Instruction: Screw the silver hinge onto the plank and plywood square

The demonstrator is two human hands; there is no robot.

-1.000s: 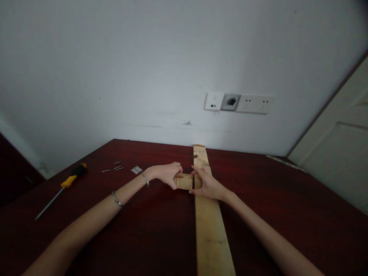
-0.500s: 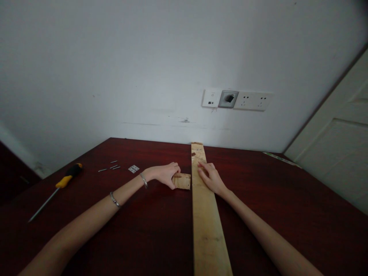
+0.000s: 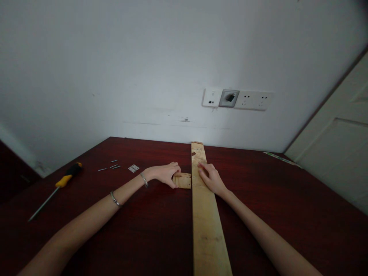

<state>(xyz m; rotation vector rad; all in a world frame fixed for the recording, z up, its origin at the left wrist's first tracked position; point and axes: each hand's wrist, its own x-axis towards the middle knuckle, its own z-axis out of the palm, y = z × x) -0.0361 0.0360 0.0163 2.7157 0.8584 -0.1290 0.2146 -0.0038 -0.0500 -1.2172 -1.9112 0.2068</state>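
A long pale wooden plank [image 3: 205, 218] lies lengthwise on the dark red table [image 3: 143, 230], reaching the wall. A small wooden block [image 3: 184, 180] sits flat against the plank's left edge. My left hand [image 3: 163, 173] curls round the block's left end, thumb in front and fingers behind. My right hand [image 3: 209, 177] lies flat on the plank just right of the block, fingers stretched out and pressing down.
At the far left lie a yellow-and-black screwdriver [image 3: 56, 187], several screws [image 3: 110, 166] and a small metal hinge [image 3: 133, 168]. Wall sockets [image 3: 237, 99] sit above the plank's far end. A white door [image 3: 336, 153] stands at the right.
My right hand has left the block and moved onto the plank, where it lies flat. The block has settled against the plank's left edge, still held by my left hand.
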